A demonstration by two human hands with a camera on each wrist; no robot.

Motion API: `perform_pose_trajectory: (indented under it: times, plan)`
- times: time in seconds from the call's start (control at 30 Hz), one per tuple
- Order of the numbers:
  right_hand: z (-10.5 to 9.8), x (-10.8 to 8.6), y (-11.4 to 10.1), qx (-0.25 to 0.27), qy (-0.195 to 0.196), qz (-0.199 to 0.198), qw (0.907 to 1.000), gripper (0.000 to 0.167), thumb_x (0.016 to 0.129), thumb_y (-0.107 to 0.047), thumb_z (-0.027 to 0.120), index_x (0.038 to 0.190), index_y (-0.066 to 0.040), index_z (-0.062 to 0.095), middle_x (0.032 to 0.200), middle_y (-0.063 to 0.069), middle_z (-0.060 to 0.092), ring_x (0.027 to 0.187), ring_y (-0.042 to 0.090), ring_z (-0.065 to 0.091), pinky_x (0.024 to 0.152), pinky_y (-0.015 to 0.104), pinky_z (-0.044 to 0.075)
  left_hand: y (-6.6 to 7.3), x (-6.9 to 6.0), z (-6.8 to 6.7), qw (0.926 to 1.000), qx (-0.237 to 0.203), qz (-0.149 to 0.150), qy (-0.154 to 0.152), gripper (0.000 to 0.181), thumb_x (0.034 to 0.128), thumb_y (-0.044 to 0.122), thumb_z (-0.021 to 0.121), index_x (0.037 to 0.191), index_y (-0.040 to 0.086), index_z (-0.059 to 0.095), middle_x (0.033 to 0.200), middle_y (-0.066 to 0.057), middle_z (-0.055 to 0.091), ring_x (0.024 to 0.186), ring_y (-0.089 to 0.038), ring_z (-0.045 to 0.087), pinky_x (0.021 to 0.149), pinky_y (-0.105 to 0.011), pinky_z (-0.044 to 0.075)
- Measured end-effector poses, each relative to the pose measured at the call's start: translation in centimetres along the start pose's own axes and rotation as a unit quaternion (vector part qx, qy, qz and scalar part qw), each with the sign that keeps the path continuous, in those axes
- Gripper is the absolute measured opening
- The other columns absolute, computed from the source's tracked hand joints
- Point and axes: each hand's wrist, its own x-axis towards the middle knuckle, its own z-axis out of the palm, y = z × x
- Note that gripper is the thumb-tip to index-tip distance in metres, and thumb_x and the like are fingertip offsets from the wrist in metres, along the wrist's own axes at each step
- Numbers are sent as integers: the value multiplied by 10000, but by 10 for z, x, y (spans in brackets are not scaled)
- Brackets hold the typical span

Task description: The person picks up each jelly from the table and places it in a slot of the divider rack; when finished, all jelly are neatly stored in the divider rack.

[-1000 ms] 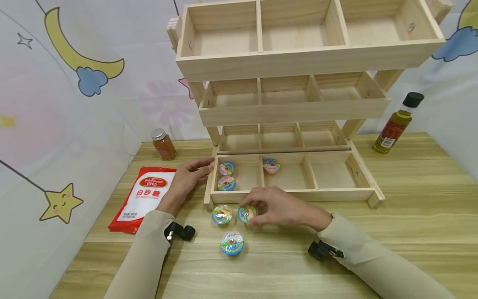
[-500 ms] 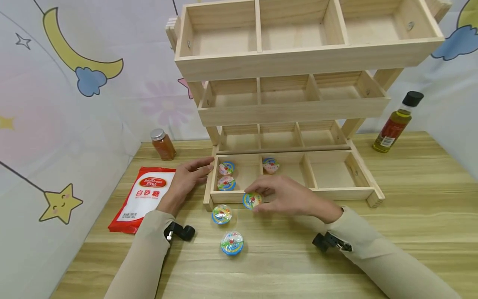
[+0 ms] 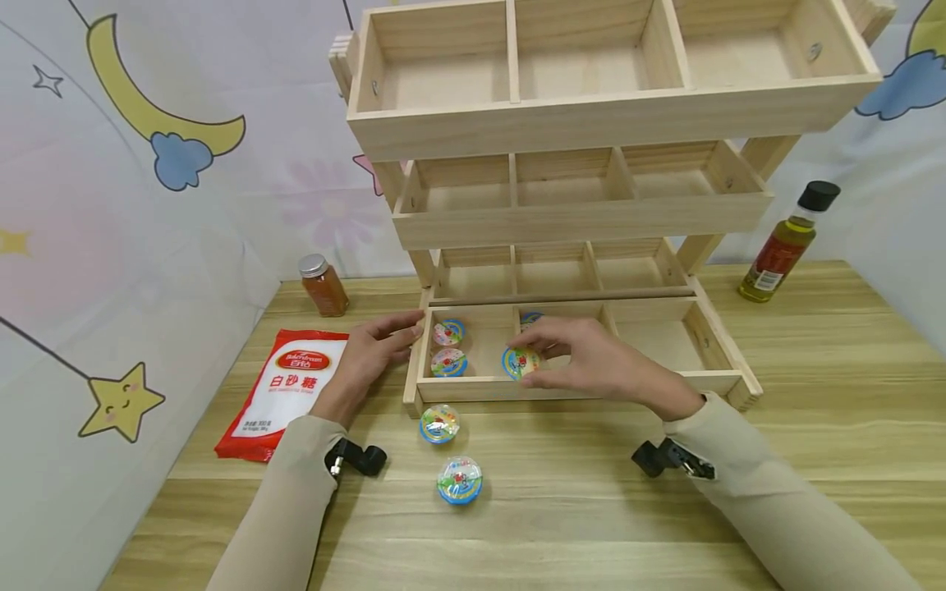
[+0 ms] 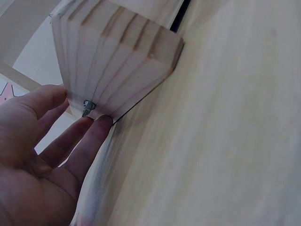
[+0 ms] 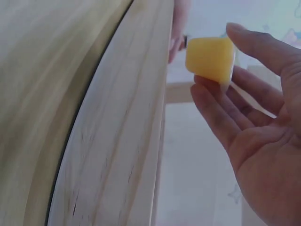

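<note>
Between thumb and fingers my right hand (image 3: 591, 361) pinches a jelly cup (image 3: 521, 362), over the front of the middle compartment of the bottom tray (image 3: 576, 387). The right wrist view shows the cup's yellow body (image 5: 209, 57) above the tray's edge. Behind that hand, another jelly cup (image 3: 530, 319) is partly hidden in the middle compartment. Two pink-topped jelly cups (image 3: 448, 332) sit in the left compartment. My left hand (image 3: 373, 349) touches the rack's left end with its fingertips; the left wrist view shows its fingers against the wooden end piece (image 4: 108, 61) beside a screw.
Two jelly cups (image 3: 439, 424) stand on the table in front of the rack. A sugar bag (image 3: 291, 386) and a spice jar (image 3: 323, 286) are at left. An oil bottle (image 3: 783, 246) stands at right. Upper wooden trays (image 3: 613, 123) overhang the bottom one.
My right hand has picked the jelly cup up from the table and carried it up and right, over the tray's front wall. The left hand stays put.
</note>
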Motion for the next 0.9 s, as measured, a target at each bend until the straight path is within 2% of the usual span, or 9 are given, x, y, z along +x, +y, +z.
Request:
perform_pose_trajectory:
  times: [0.27, 0.47, 0.73, 0.9]
  plan:
    - [-10, 0, 10, 137, 111, 268, 9995, 411, 892, -123, 887, 1268, -39, 745, 1180, 25, 759, 1041, 194, 710, 987, 392, 580, 0, 1, 1, 10000, 13, 34, 30, 412, 1042, 154, 716, 1430, 22, 668, 1444, -150, 644, 1120, -85, 673, 901, -236, 594]
    - [-13, 1, 14, 32, 93, 469, 9989, 441, 887, -160, 896, 1289, -60, 746, 1159, -10, 758, 1050, 172, 707, 993, 383, 577, 0, 1, 1, 10000, -3, -14, 33, 419, 1044, 171, 717, 1435, 29, 666, 1447, -150, 642, 1117, -89, 676, 902, -239, 595]
    - [-16, 1, 22, 68, 28, 708, 9975, 490, 893, -152, 890, 1333, -19, 719, 1177, 27, 744, 1069, 201, 703, 995, 423, 579, 0, 1, 1, 10000, -7, -19, 8, 415, 1045, 164, 712, 1435, 28, 666, 1452, -152, 637, 1131, -98, 672, 914, -248, 594]
    - [-16, 1, 28, 45, 56, 768, 9970, 442, 908, -138, 876, 1308, -16, 732, 1180, 57, 754, 1063, 228, 714, 990, 458, 581, 0, 1, 0, 10000, -11, -23, 6, 413, 1047, 161, 708, 1434, 24, 665, 1453, -156, 635, 1131, -100, 670, 910, -247, 595]
